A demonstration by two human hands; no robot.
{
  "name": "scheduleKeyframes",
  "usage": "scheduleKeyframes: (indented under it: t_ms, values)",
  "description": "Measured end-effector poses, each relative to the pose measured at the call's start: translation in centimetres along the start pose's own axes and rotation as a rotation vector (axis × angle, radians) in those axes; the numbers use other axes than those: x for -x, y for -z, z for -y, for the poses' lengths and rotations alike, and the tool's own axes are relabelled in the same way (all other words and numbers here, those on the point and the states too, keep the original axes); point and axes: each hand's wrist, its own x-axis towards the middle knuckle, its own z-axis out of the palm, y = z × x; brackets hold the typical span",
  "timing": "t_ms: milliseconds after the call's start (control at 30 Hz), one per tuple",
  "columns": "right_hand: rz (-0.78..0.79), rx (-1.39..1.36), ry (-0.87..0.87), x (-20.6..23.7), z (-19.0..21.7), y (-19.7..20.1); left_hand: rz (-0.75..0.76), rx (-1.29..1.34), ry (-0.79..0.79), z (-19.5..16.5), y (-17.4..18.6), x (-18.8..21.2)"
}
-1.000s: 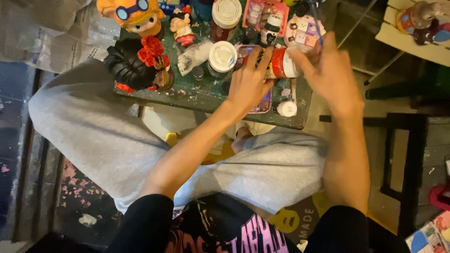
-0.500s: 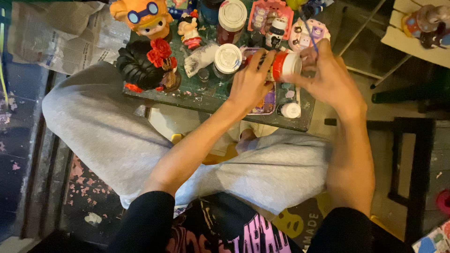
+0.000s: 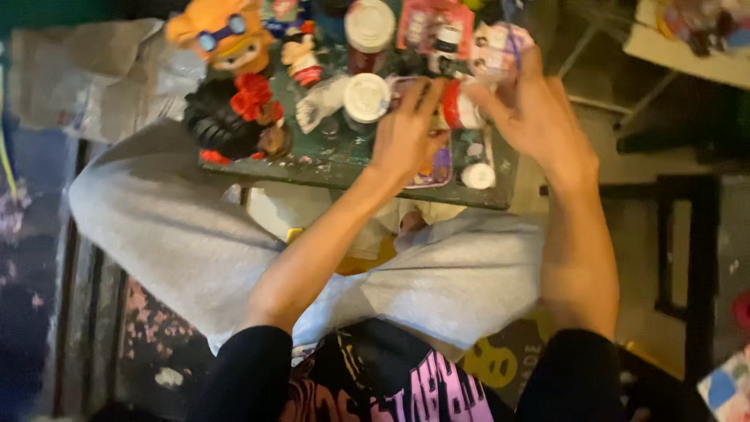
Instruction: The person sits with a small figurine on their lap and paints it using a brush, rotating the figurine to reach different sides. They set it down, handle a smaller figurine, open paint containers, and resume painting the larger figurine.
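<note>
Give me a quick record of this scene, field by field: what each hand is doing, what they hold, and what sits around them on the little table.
setting: small paint-spattered green table over the person's lap, seen from above
left hand: fingers on a small red and white jar
right hand: at the jar's other end; grip partly hidden
nearest things: white-lidded jar, small white cap
figures: orange-haired figure with goggles, dark figure with a red flower, white glove-shaped piece
clothing: grey trousers, black sleeves
</note>
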Motion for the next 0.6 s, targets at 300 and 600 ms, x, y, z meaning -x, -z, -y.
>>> scheduleKeyframes:
  t_ms: [300,600]
  values:
    - [0.135,-0.027,-0.237,-0.9,2.3,-0.6,-0.020,0.018,0.045,0.8,0.5,-0.5]
    - [0.083,-0.048,0.185,-0.2,-0.8,-1.1,-0.004,0.022,0.036,0.5,0.5,-0.2]
